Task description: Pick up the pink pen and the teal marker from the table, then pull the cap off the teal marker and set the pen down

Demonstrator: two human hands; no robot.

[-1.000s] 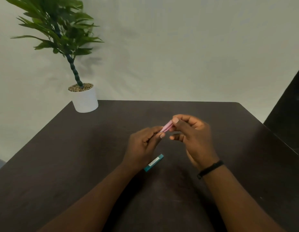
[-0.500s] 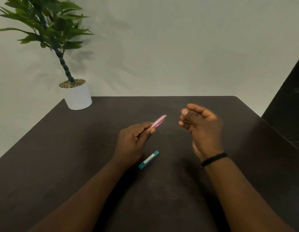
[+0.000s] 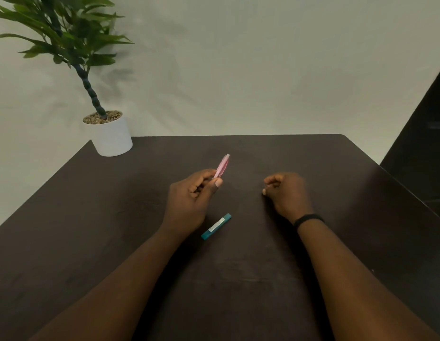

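My left hand (image 3: 192, 198) pinches a slim pink pen-like stick (image 3: 222, 166) between thumb and fingers, its free end pointing up and away over the dark table (image 3: 238, 279). A small teal box (image 3: 216, 226) with a white label lies flat on the table just right of my left wrist. My right hand (image 3: 285, 193) is low over the table to the right, apart from the pink stick, with its fingers curled in. Nothing shows inside it. A black band (image 3: 307, 219) circles the right wrist.
A white pot (image 3: 113, 140) with a green plant (image 3: 66, 33) stands at the table's far left corner. A pale wall rises behind the table. A dark panel (image 3: 426, 143) stands at the right, past the table's right edge.
My right hand has let go of the pink stick's end, moved right and down, and curled shut. The left hand keeps the stick and has tilted it more upright.
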